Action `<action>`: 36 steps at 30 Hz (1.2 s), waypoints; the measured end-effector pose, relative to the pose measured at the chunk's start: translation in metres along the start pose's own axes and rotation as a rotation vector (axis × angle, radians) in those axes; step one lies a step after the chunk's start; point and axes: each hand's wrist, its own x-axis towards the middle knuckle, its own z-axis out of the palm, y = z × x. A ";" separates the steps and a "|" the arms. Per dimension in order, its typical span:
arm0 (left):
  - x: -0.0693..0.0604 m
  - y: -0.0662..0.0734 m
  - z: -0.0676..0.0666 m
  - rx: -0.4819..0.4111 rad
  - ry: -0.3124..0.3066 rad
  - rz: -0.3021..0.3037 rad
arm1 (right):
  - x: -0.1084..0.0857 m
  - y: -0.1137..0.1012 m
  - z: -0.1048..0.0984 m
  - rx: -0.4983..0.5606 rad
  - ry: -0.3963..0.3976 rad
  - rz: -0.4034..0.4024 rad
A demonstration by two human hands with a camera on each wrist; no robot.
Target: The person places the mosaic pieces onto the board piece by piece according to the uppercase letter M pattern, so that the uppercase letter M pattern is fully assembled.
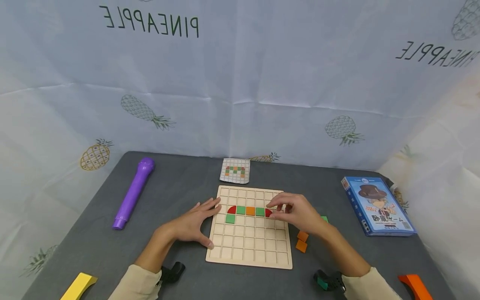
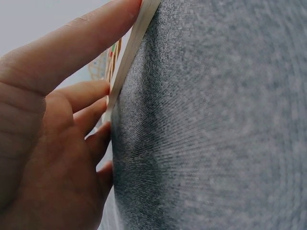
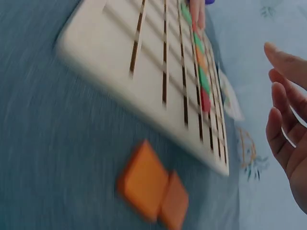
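Left hand (image 1: pixel 191 223): fingers spread, touching board (image 1: pixel 249 252) edge at 9 o'clock. Board lies on dark table (image 1: pixel 187 179), green tile (image 1: pixel 230 218) at 8 o'clock of 5-tile row (image 1: pixel 250 211). Red tile (image 1: pixel 268 213) sits at row's 3 o'clock end; right hand (image 1: pixel 298 212) just beside, thumb and fingers apart, no pinch seen. Fingertip brush could skew red tile; left-hand push could slide board into 2 orange tiles (image 1: pixel 301 246), 3 o'clock.

A dark table (image 1: pixel 180 179) carries a gridded board (image 1: pixel 249 243), orange tiles (image 1: pixel 301 246), purple microphone (image 1: pixel 133 193), blue box (image 1: pixel 379 207)
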 end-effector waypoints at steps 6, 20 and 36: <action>0.001 0.000 0.000 0.006 0.004 0.005 | -0.019 0.013 -0.022 -0.063 0.013 0.024; 0.000 0.003 0.000 -0.001 0.007 0.001 | -0.066 0.038 -0.030 -0.023 0.040 0.108; 0.001 0.003 0.000 -0.017 -0.001 -0.001 | -0.100 0.058 -0.020 -0.066 0.060 0.139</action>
